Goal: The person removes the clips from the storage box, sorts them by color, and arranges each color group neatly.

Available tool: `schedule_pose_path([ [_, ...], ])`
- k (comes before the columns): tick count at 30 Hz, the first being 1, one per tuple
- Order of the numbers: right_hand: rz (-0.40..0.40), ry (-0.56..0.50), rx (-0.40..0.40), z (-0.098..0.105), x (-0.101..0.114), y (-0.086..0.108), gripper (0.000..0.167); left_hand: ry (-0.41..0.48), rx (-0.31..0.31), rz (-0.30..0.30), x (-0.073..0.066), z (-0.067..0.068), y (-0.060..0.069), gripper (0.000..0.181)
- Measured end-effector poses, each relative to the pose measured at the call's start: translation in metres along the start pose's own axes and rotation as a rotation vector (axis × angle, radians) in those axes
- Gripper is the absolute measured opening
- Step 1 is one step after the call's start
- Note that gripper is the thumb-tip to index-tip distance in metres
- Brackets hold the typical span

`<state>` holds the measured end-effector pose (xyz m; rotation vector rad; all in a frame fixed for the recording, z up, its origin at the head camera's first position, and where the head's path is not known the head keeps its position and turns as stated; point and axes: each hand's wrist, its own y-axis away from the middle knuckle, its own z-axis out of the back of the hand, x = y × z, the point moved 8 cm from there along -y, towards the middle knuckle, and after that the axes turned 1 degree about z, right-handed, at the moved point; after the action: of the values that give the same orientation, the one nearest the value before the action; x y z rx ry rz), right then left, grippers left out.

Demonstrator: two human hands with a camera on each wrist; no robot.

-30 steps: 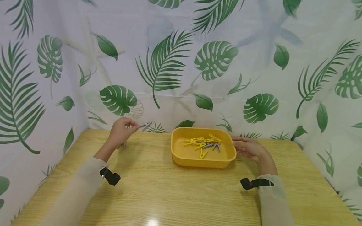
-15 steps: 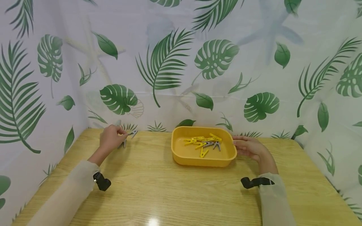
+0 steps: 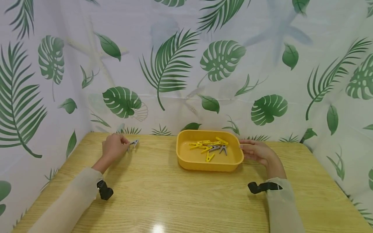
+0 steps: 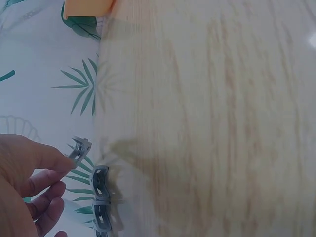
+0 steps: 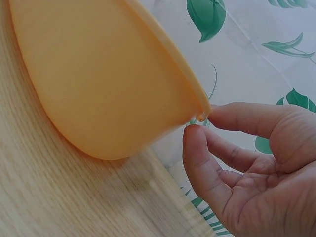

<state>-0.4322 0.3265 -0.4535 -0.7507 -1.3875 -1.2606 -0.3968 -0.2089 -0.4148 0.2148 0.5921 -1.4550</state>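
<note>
My left hand [image 3: 114,147] pinches a grey clothespin [image 3: 135,142] near the back left of the table. In the left wrist view, the thumb and a finger of the left hand [image 4: 27,173] grip this grey clothespin [image 4: 79,149], close above two more grey ones, a nearer one [image 4: 100,182] and another [image 4: 102,217]. My right hand [image 3: 257,152] is at the right end of a yellow basket [image 3: 208,166]. In the right wrist view, the right hand [image 5: 256,158] pinches the rim of the basket [image 5: 173,54] between finger and thumb.
Several yellow clothespins [image 3: 209,157] and a few grey ones [image 3: 223,150] lie inside the basket. Behind the wooden table [image 3: 163,194] hangs a leaf-patterned cloth [image 3: 175,106], close along the back edge.
My left hand has moved left and down toward the tabletop, carrying the grey clothespin. The right hand and the basket have hardly moved.
</note>
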Motion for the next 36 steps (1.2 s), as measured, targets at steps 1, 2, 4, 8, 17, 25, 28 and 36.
schedule_pose_path([
  [1, 0.0, -0.002, 0.0, 0.0, 0.0, 0.0, 0.061, -0.002, 0.004, 0.001, 0.001, -0.001, 0.0, 0.015],
  [2, 0.0, -0.003, -0.001, 0.0, 0.0, 0.001, 0.059, -0.001, 0.007, 0.001, 0.001, -0.002, 0.001, 0.016],
  [4, 0.001, -0.008, -0.003, 0.0, 0.001, 0.001, 0.057, 0.004, 0.014, 0.003, 0.003, -0.003, 0.001, 0.016],
  [8, -0.001, -0.016, -0.008, -0.001, 0.001, 0.002, 0.055, 0.008, 0.031, 0.009, 0.005, -0.005, 0.002, 0.015],
  [17, -0.001, -0.013, -0.004, -0.001, 0.0, 0.002, 0.058, 0.028, 0.065, 0.018, 0.011, -0.014, 0.005, 0.018],
  [25, 0.003, -0.014, -0.002, -0.001, 0.0, 0.002, 0.056, 0.029, 0.075, 0.016, 0.011, -0.017, 0.008, 0.018],
  [28, 0.005, -0.012, 0.0, -0.001, 0.001, 0.002, 0.057, 0.03, 0.071, 0.019, 0.011, -0.017, 0.009, 0.018],
  [36, 0.003, -0.018, -0.002, 0.0, 0.001, 0.002, 0.055, 0.034, 0.069, 0.011, 0.011, -0.017, 0.01, 0.019],
])
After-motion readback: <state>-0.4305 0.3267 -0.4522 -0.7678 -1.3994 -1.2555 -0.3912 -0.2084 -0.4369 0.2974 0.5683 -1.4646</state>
